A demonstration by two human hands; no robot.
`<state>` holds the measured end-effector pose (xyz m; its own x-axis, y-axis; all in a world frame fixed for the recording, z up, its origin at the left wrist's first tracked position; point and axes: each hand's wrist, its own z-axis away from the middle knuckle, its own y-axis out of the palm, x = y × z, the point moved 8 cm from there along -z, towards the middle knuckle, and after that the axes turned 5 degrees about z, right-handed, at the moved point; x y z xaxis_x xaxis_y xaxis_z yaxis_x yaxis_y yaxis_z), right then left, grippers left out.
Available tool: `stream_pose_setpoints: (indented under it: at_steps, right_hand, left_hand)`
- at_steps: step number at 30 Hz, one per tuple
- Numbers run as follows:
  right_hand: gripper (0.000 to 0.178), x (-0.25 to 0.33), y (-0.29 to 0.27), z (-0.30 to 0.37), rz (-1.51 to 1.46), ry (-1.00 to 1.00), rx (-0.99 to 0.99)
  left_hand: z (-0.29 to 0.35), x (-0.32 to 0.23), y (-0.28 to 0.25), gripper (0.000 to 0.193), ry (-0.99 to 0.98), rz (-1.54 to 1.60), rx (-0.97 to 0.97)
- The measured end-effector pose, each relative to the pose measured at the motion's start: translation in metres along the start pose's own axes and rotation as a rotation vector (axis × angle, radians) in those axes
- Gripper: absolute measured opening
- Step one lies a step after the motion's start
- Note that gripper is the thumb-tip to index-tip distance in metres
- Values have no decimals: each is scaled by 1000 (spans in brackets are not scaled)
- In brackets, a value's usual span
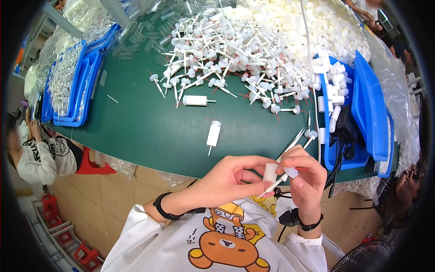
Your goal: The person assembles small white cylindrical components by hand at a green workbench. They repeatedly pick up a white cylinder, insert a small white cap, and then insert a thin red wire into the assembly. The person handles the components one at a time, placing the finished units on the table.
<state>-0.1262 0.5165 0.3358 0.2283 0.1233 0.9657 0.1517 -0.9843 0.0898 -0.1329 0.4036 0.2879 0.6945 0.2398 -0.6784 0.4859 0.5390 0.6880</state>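
My left hand (242,177) is closed around a short white cylinder (270,172) near the table's front edge. Right beside it, my right hand (302,174) pinches a thin white stem with a translucent cap (290,172); the stem slants across the cylinder toward my left fingertips. Slim pointed tips like tweezers (293,141) stick out past my right fingers; whether that hand grips them is hidden. On the green table lie two assembled white cylinders with protruding stems, one upright in view (214,134) and one lying sideways (196,100).
A large heap of capped stems with red threads (235,50) covers the table's far middle. Behind it are white cylinders (326,27) and clear tubes (167,13). Blue bins stand at the right (372,113) and left (93,86). A co-worker (41,152) sits at far left.
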Motion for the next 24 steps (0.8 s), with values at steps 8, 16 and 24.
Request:
stream_pose_setpoints:
  at_steps: [8,16,24]
  right_hand:
    - [34,-13,1,6,-241,239,-145]
    - [33,-15,3,9,109,27,-53]
    - [34,8,4,23,483,-66,-110]
  left_hand:
    - [0,-3,-1,33,-1,4,-21]
    - [1,-7,-6,27,1,22,-33]
    - [4,1,-5,26,-94,71,24]
